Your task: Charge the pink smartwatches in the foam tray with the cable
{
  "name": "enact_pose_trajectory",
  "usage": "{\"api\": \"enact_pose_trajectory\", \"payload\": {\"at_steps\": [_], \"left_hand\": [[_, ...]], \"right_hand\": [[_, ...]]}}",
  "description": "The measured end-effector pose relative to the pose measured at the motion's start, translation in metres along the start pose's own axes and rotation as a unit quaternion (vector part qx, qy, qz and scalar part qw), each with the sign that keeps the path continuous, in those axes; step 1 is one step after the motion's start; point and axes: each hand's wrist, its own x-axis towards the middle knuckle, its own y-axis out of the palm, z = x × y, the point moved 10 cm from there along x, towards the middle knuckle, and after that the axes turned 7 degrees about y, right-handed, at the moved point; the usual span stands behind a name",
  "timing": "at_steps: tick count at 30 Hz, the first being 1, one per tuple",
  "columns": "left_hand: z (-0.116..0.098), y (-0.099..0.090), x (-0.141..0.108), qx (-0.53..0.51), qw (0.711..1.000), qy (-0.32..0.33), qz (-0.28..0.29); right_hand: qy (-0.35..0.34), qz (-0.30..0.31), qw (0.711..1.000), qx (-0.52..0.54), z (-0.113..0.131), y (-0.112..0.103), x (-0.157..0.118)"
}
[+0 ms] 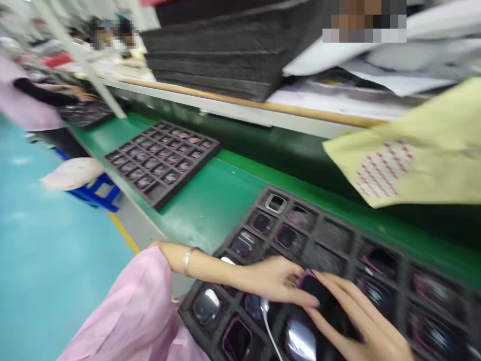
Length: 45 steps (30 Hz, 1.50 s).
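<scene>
Pink sleeve (128, 311) right up close, then left hand (266, 281) with a silver bangle (187, 261), fingers together, tips pressed on a small black square (317, 291) with a pink edge. Right hand (361, 321) on the same square, fingers a bit apart, both hands over a black foam tray (330, 235) of little square holes on a green bench (221, 200).

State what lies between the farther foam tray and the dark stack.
Head view: from the black foam tray, green bench top, then a grey rail with a wooden strip, to the dark stack.
</scene>
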Motion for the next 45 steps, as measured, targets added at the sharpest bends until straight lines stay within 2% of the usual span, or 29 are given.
{"api": "enact_pose_trajectory", "payload": {"at_steps": [2,4,9,18,26,45], "left_hand": [[0.0,0.007,-0.006,-0.056,0.998,-0.013,0.012],[0.003,0.011,-0.01,-0.097,0.994,-0.038,0.02],[0.002,0.018,-0.016,-0.091,0.993,-0.068,0.028],[0.001,0.017,-0.019,-0.03,0.996,-0.081,0.027],[-0.002,0.019,-0.018,-0.064,0.994,-0.081,0.034],[0.005,0.018,-0.02,-0.031,0.992,-0.112,0.04]], "right_hand": [[0.033,0.028,0.999,0.02,0.004,0.002,0.0],[0.05,0.029,0.996,0.062,0.007,0.0,0.002],[0.063,0.024,0.99,0.127,0.008,-0.004,0.004],[0.053,0.031,0.994,0.096,0.008,-0.002,-0.003],[0.045,0.038,0.994,0.093,0.008,-0.001,-0.002],[0.035,0.053,0.994,0.091,0.005,-0.001,0.001]]}}
